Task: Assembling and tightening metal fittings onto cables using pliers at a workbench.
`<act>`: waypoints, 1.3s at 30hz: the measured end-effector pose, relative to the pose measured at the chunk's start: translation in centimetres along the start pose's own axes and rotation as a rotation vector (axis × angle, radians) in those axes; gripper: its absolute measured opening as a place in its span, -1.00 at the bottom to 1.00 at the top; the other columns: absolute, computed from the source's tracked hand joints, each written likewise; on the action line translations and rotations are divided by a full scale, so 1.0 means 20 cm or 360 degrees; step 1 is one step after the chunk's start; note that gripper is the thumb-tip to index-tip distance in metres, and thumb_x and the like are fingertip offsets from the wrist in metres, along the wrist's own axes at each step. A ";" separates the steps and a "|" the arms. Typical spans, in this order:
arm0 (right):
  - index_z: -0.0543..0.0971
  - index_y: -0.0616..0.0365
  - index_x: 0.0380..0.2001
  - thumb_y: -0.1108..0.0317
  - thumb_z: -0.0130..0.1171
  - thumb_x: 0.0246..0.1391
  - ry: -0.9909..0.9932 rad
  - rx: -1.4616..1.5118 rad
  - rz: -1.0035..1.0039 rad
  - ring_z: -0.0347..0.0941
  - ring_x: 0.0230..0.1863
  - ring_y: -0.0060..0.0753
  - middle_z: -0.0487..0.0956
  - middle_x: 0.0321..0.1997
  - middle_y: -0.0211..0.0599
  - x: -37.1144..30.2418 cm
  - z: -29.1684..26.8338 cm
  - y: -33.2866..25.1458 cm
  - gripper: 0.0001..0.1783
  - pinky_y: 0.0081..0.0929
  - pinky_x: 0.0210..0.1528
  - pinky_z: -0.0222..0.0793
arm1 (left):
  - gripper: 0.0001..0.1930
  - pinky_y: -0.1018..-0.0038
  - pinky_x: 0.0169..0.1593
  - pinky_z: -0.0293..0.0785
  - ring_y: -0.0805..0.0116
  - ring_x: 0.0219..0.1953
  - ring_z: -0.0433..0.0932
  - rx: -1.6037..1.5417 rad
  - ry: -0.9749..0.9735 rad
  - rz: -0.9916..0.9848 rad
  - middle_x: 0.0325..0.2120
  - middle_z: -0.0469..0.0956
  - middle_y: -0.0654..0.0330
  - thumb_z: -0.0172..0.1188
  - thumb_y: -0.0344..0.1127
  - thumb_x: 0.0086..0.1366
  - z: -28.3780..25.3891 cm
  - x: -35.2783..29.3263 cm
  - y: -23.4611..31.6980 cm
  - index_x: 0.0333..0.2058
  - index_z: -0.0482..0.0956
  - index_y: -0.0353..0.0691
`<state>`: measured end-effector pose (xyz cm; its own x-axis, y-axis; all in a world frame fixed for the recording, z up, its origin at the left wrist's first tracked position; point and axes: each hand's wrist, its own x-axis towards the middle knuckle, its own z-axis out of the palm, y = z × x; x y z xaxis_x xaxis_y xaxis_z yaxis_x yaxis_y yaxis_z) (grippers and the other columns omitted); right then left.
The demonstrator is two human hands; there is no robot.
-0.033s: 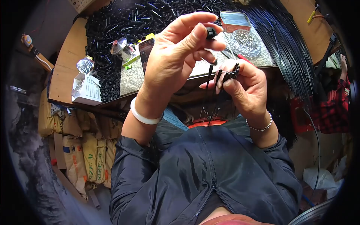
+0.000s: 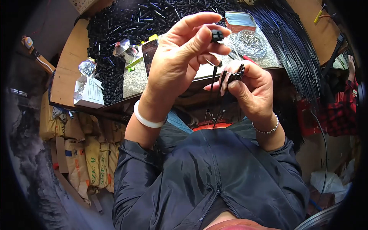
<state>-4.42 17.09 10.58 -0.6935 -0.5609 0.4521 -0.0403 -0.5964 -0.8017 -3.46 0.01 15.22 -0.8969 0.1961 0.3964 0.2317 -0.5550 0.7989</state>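
Observation:
Raised over the table's near edge, my left hand pinches a small round black plastic hub with slots in its face between thumb and fingers. Lower and to the right, my right hand is closed on a row of thin black rods, their ends side by side along what looks like a thin wire. The rods hang down in front of the jacket, with small joints near their lower ends. One rod's tip lies close beneath the left fingers; whether they touch it is unclear.
Loose black tubular parts heap over the table. Long black rods lie at the right, beside a glass dish and a tin. A phone and white box are leftward. Sacks stand below; another person's checked sleeve shows.
The black hub has turned slightly in my left fingers, so more of its slotted face shows. My right hand has barely moved.

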 end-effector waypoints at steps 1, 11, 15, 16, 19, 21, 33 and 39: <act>0.46 0.31 -0.29 0.47 0.12 0.06 -0.0034 -0.0002 0.0061 0.43 -0.29 -0.64 0.49 -0.32 -0.35 0.00 -0.01 -0.01 -0.84 -0.61 -0.17 0.40 | -0.61 0.57 -0.27 0.51 0.37 -0.29 0.57 0.0129 0.0084 -0.0026 -0.16 0.47 -0.02 0.02 -0.22 0.27 0.03 -0.01 0.00 -0.02 0.33 -0.34; 0.30 0.36 0.02 0.38 0.00 0.14 -0.0032 -0.0219 0.0040 0.45 -0.10 -0.40 0.45 -0.06 -0.16 0.01 -0.04 0.06 -0.59 -0.41 -0.09 0.45 | -0.63 0.45 -0.09 0.48 0.24 -0.16 0.52 0.0083 0.0086 -0.0020 -0.12 0.42 -0.09 0.09 -0.34 0.21 0.02 -0.07 -0.08 -0.04 0.36 -0.41; 0.30 0.33 0.03 0.37 0.01 0.14 -0.0018 -0.0101 0.0057 0.45 -0.11 -0.44 0.46 -0.08 -0.18 0.00 -0.03 0.08 -0.59 -0.44 -0.10 0.45 | -0.60 0.49 -0.08 0.48 0.27 -0.17 0.53 0.0290 0.0147 -0.0030 -0.10 0.41 -0.08 0.16 -0.42 0.13 0.03 -0.09 -0.06 -0.04 0.36 -0.40; 0.30 0.33 0.03 0.36 0.01 0.14 -0.0043 -0.0074 0.0044 0.44 -0.17 -0.49 0.47 -0.12 -0.22 0.00 -0.03 0.08 -0.59 -0.45 -0.11 0.45 | -0.60 0.49 -0.08 0.48 0.27 -0.17 0.53 0.0292 0.0146 -0.0036 -0.10 0.41 -0.08 0.16 -0.42 0.13 0.03 -0.09 -0.06 -0.04 0.36 -0.40; 0.30 0.33 0.03 0.34 0.01 0.14 -0.0096 -0.0017 0.0013 0.42 -0.29 -0.58 0.47 -0.20 -0.28 0.00 -0.03 0.09 -0.58 -0.45 -0.12 0.45 | -0.61 0.52 -0.09 0.48 0.30 -0.17 0.53 0.0260 0.0104 -0.0053 -0.12 0.41 -0.06 0.14 -0.48 0.12 0.03 -0.08 -0.06 -0.04 0.36 -0.39; 0.30 0.34 0.02 0.33 0.01 0.14 -0.0036 -0.0012 0.0083 0.39 -0.35 -0.61 0.47 -0.27 -0.33 -0.01 -0.02 0.09 -0.58 -0.47 -0.12 0.44 | -0.62 0.53 -0.10 0.48 0.31 -0.17 0.53 0.0068 0.0123 -0.0028 -0.12 0.41 -0.05 0.13 -0.46 0.15 0.04 -0.09 -0.07 -0.04 0.36 -0.39; 0.35 0.35 -0.07 0.32 0.01 0.15 0.0013 -0.0132 0.0098 0.40 -0.34 -0.62 0.48 -0.38 -0.35 0.00 -0.02 0.08 -0.64 -0.46 -0.11 0.44 | -0.65 0.46 -0.05 0.46 0.26 -0.15 0.53 -0.0037 0.0149 0.0083 -0.05 0.38 -0.16 -0.04 -0.43 0.28 0.02 -0.09 -0.09 0.03 0.28 -0.39; 0.37 0.33 -0.22 0.35 0.01 0.14 0.0047 -0.0115 0.0100 0.41 -0.37 -0.60 0.47 -0.40 -0.33 0.00 -0.01 0.08 -0.76 -0.34 -0.13 0.48 | -0.66 0.42 -0.05 0.46 0.24 -0.13 0.52 0.0055 0.0087 -0.0036 -0.07 0.39 -0.14 0.01 -0.39 0.26 0.01 -0.09 -0.07 -0.02 0.32 -0.39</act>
<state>-4.56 16.24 9.23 -0.7172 -0.5783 0.3889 -0.0470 -0.5167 -0.8549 -2.01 0.52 13.48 -0.9212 0.1632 0.3532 0.2229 -0.5227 0.8229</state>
